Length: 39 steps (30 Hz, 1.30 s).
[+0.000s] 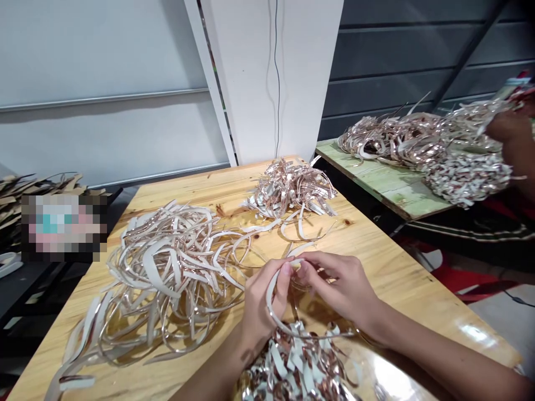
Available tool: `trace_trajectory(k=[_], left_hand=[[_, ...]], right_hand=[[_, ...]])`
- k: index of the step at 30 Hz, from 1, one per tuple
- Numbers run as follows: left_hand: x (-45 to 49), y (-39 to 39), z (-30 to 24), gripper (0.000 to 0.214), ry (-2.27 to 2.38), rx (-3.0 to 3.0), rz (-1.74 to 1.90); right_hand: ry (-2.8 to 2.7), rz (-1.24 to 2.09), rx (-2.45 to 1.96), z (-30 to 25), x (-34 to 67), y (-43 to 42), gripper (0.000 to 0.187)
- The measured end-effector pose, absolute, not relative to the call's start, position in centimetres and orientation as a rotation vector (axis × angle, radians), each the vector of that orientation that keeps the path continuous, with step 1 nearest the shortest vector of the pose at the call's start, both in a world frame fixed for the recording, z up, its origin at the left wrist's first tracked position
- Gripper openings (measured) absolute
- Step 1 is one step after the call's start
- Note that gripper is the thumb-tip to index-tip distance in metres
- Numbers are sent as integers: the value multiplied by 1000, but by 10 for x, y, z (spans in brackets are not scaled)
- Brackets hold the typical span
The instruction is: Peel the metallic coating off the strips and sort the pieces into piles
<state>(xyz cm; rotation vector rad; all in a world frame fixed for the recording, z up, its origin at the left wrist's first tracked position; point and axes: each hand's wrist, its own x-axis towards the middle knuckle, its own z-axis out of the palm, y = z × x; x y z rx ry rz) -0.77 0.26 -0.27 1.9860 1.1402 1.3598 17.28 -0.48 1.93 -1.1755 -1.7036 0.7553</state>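
Closest to the camera lies a heap of short cut pieces (292, 367), white on one side and shiny rose-gold on the other. Just above it, the left hand (261, 303) and right hand (338, 287) meet fingertip to fingertip, both pinching one curved strip (268, 298) that loops down toward the heap. To the left, a big tangle of long strips (167, 273) spreads over the wooden table (397, 267), and a smaller heap (292, 186) sits at its far end. On a green table (376, 181) to the right, another person's hand (507, 125) rests in more strips.
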Motion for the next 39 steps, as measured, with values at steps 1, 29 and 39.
trace_trajectory(k=[1, 29, 39], left_hand=[[-7, 2, -2, 24, 1131, 2018, 1381], [-4, 0, -2, 26, 1077, 2152, 1350], [-6, 3, -1, 38, 1119, 1812, 1266]], right_hand=[[-1748, 660, -1169, 19, 174, -5, 19], [-1741, 449, -1295, 22, 179, -3, 9], [-1422, 1218, -1121, 26, 177, 7, 23]])
